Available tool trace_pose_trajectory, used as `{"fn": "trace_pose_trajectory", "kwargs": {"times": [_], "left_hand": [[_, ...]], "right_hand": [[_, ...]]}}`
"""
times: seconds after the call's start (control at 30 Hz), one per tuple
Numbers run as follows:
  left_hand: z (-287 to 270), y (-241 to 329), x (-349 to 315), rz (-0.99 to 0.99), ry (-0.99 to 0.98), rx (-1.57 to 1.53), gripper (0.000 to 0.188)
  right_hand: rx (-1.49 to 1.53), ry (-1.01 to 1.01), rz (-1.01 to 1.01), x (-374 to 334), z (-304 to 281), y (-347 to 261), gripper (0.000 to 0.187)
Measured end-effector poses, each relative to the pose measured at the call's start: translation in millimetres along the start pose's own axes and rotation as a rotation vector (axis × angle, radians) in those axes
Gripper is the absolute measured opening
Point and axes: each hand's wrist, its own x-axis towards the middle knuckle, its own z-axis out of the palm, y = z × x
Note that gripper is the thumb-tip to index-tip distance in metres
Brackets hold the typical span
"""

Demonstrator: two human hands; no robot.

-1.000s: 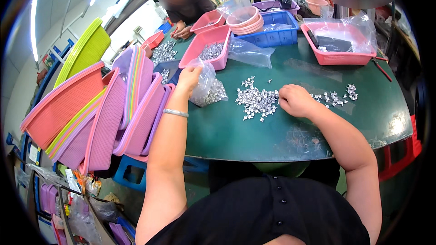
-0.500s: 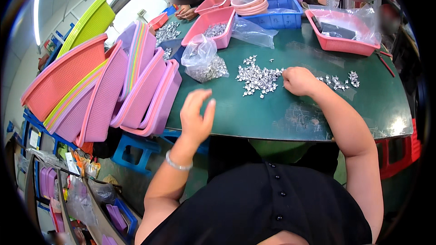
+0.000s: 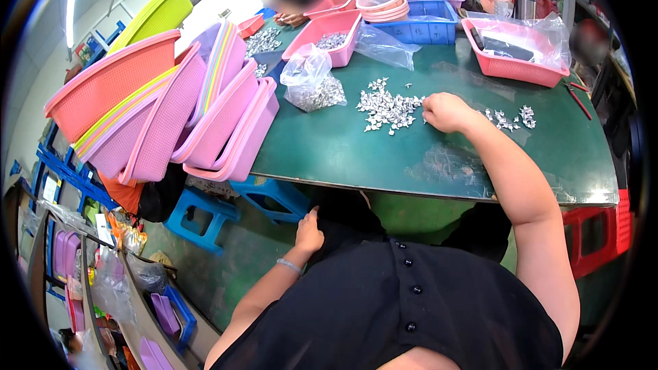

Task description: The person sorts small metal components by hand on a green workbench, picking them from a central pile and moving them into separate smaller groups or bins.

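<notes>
My right hand is at the right edge of a heap of small silver metal pieces on the green table. Its fingers are curled and pressed together; what they hold, if anything, is hidden. A smaller scatter of the same pieces lies to the right of the wrist. My left hand, a bracelet at its wrist, is below the table edge against my dark-clad leg. It looks open and holds nothing that I can see. A clear plastic bag of silver pieces stands left of the heap.
Stacked pink, purple and green baskets lean at the table's left. Along the back are a pink basket of pieces, a blue bin and a pink tray. Red-handled pliers lie far right. Another person's hands are across the table.
My left hand has dropped from above the table's front edge to beside my leg. My right hand stays at the heap's right edge with fingers curled. The view has shifted slightly.
</notes>
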Motion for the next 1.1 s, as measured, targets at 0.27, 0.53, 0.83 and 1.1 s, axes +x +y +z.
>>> {"fn": "trace_pose_trajectory", "kwargs": {"times": [0.27,0.53,0.83,1.1], "left_hand": [[8.9,0.9,14.3,-0.084,-0.054,0.156,0.045],[-13.5,14.4,-15.3,-0.163,-0.297,-0.069,0.024],[-67.8,-26.7,-75.3,-0.516,-1.054,-0.664,0.035],[-77.0,-3.7,-57.6,-0.57,-1.21,-0.321,0.02]], "right_hand": [[0.029,0.0,-0.003,0.4,0.1,2.6,0.023],[0.019,0.064,-0.004,3.8,6.4,12.4,0.022],[-0.006,0.15,-0.011,1.0,-11.0,2.8,0.024],[0.034,0.214,-0.187,-50.9,-16.0,-31.5,0.024]]}}
